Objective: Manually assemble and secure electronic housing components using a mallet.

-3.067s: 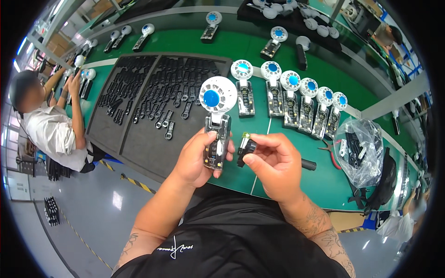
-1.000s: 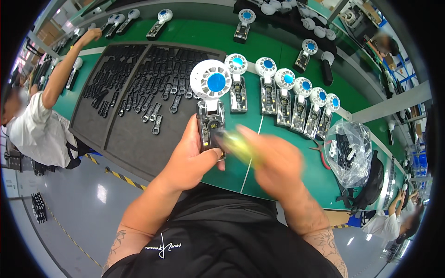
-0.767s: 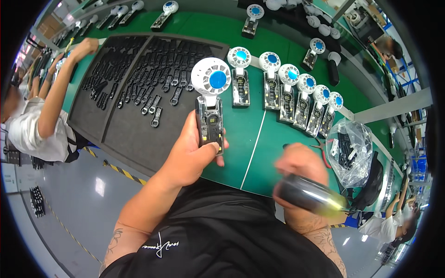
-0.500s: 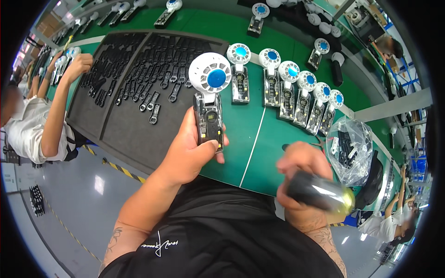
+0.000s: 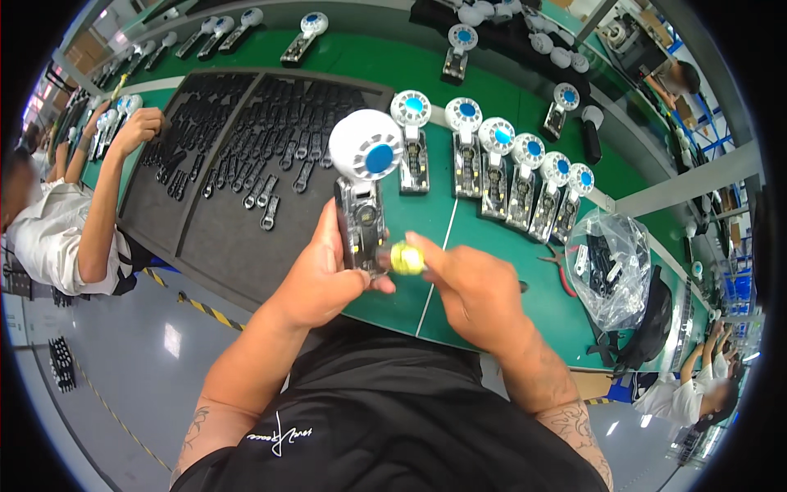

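Observation:
My left hand (image 5: 316, 287) is closed around the handle of a handheld fan (image 5: 361, 221). The fan has a round white head with a blue centre, and its dark, see-through handle shows parts inside. Beside the handle's lower end is my right hand (image 5: 475, 291), its fingers closed on a dark, rounded tool with a yellow-green end (image 5: 407, 258). Only the yellow-green end shows; the hand hides the rest, and whether it touches the fan I cannot tell. Beyond my hands, several similar fans (image 5: 494, 168) lie in a row on the green table (image 5: 402, 312).
A dark tray (image 5: 238, 254) with many black handle-shaped parts covers the left. At right lie red-handled pliers (image 5: 563, 271), a clear plastic bag of parts (image 5: 607, 271) and a black bag (image 5: 652, 328). A co-worker's arm (image 5: 102, 205) reaches over the tray's left side.
My right hand has swung left and up with the dark tool, from the table's front right to the fan's handle. The fan has shifted slightly down in view, still in my left hand.

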A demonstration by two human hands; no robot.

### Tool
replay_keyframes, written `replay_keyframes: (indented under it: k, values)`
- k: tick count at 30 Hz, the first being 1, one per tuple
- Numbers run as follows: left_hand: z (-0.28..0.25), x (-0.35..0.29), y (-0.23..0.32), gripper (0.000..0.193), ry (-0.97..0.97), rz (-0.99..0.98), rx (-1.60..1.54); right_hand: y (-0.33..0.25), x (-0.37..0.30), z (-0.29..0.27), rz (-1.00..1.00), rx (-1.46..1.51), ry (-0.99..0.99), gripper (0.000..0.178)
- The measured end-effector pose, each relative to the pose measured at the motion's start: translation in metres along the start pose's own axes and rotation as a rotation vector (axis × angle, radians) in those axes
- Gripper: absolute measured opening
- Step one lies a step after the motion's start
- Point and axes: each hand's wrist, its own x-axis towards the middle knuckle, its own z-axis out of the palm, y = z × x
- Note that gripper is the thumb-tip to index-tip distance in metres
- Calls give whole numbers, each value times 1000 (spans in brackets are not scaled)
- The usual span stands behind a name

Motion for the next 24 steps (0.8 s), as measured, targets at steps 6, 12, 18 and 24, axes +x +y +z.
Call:
replay_keyframes:
  k: [6,12,18,24]
  values:
    - [3,-3,1,89,-102,117,65,-16,6,0,-90,37,120,58]
    - [3,-8,8,85,-16,62,50,-16,17,-8,-165,172,178,59]
    - [16,-8,24,65,88,-50,103,-6,40,14,-31,-13,112,52]
    - [-16,-12,14,43,16,-18,-47,-9,23,-5,99,188,205,38]
